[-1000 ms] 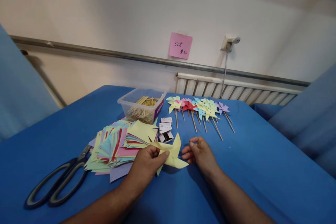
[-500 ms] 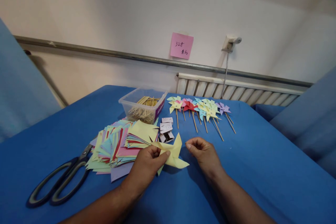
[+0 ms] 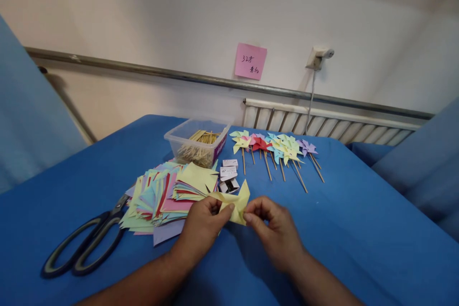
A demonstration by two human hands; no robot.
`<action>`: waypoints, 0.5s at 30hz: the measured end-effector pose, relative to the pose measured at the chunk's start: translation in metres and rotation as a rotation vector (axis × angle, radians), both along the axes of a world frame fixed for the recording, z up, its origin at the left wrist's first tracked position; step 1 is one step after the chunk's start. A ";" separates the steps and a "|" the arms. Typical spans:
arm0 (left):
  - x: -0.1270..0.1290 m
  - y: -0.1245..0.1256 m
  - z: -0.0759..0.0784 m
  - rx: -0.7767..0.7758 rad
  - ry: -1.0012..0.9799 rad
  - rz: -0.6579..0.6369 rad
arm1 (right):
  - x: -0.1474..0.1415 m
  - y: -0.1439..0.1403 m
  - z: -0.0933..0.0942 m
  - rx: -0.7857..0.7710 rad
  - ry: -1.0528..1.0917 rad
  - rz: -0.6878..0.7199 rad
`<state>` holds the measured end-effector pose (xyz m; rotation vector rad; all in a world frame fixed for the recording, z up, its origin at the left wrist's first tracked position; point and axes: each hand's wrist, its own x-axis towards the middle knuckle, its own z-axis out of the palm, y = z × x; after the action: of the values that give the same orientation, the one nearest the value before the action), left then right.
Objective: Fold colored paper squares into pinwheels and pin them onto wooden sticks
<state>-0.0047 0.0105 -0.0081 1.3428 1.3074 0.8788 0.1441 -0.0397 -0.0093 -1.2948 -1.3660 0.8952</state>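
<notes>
Clearly much remained: left of the clear stick box (image 3: 195,146) lay scissors (image 3: 84,244) and a thick stack of cut squares (image 3: 168,193). Below the box, left hand (image 3: 201,227) and right hand (image 3: 274,229) together pinched a yellow pinwheel (image 3: 234,203), stickless. Right of the box lay the finished pinwheels (image 3: 274,146).

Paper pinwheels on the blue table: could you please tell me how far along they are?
Done: a row of coloured paper pinwheels on wooden sticks. In hand: both hands, left and right, pinch a yellow cut paper square. Left: a stack of coloured cut paper squares.
</notes>
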 end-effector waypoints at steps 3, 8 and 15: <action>0.002 -0.003 -0.003 0.024 -0.001 -0.040 | -0.006 -0.003 -0.002 0.103 -0.160 0.021; 0.004 -0.005 -0.009 -0.025 -0.072 -0.031 | -0.006 0.000 -0.008 0.146 -0.247 -0.010; 0.003 -0.005 -0.009 -0.138 -0.200 -0.044 | -0.004 0.001 -0.012 0.249 -0.330 -0.042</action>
<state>-0.0015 0.0057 -0.0173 1.1413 1.1581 0.8541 0.1401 -0.0383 -0.0210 -1.3086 -1.6405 0.4755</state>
